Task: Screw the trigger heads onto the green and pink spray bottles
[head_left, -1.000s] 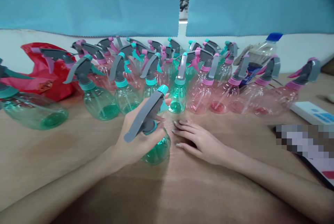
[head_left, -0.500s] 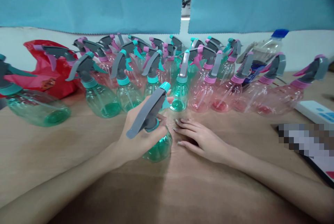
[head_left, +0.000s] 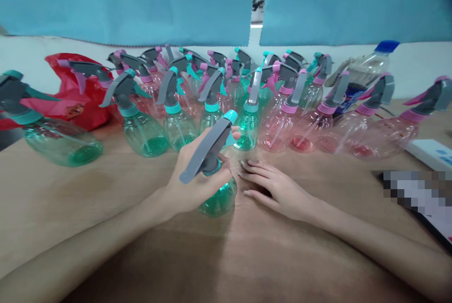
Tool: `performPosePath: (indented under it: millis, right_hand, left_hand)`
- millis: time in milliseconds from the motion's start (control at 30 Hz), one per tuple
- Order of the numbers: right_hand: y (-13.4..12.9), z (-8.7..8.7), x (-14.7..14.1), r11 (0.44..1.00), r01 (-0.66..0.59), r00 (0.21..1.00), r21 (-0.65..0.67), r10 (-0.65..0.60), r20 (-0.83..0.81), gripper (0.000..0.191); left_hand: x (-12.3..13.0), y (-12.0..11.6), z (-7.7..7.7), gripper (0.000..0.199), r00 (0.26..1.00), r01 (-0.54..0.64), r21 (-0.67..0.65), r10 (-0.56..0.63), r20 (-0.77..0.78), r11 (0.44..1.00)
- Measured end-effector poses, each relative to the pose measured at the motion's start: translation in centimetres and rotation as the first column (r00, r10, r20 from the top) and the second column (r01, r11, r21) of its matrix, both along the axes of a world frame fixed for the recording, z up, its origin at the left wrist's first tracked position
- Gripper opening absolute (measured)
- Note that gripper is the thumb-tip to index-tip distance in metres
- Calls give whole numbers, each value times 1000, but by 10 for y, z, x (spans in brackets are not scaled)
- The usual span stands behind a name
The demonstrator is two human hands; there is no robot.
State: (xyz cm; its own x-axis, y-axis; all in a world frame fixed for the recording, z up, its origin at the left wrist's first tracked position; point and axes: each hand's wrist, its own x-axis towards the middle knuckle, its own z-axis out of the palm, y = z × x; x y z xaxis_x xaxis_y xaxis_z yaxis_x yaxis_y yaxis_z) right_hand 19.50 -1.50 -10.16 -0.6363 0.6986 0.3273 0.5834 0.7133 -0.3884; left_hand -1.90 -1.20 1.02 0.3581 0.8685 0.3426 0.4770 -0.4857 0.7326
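Observation:
My left hand [head_left: 190, 183] is wrapped round the neck of a green spray bottle [head_left: 219, 199] with a grey and teal trigger head. The bottle's base appears to rest on the table, and its nozzle points away to the right. Part of its neck and trigger is hidden by my fingers. To the right, my right hand [head_left: 273, 185] lies palm down on the table with fingers spread, holding nothing. Just beyond both hands stands another green spray bottle [head_left: 246, 129]. A pink spray bottle [head_left: 273, 133] is beside it.
Rows of green and pink spray bottles line the back of the wooden table [head_left: 148, 256]. Behind them on the left is a red plastic bag [head_left: 76, 91]. On the right are a large blue-capped bottle [head_left: 370, 65], a white box [head_left: 429, 150] and a blurred-out phone-like device [head_left: 429, 218].
The whole view has shifted slightly, so everything appears a little further right. My left hand keeps its hold on the spray bottle, and my right hand stays flat on the table.

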Motion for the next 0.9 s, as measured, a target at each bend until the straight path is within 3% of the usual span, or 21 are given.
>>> performPosePath:
  millis: [300, 433, 700, 900]
  right_hand:
    - [0, 0, 0, 1000, 1, 1000, -3, -1, -17, 41]
    - [0, 0, 0, 1000, -3, 1000, -10, 3, 10, 41]
    - [0, 0, -1, 1000, 3, 1000, -5, -3, -7, 41]
    - [0, 0, 0, 1000, 1, 1000, 6, -1, 5, 41]
  left_hand:
    - [-2, -1, 0, 19, 998, -36, 35, 37, -46, 999]
    - [-4, -3, 0, 26, 999, -19, 19, 20, -47, 1000]
    - [-6, 0, -7, 17, 995, -51, 94, 58, -77, 994]
    - [-5, -2, -5, 23, 1000, -9, 95, 8, 2, 995]
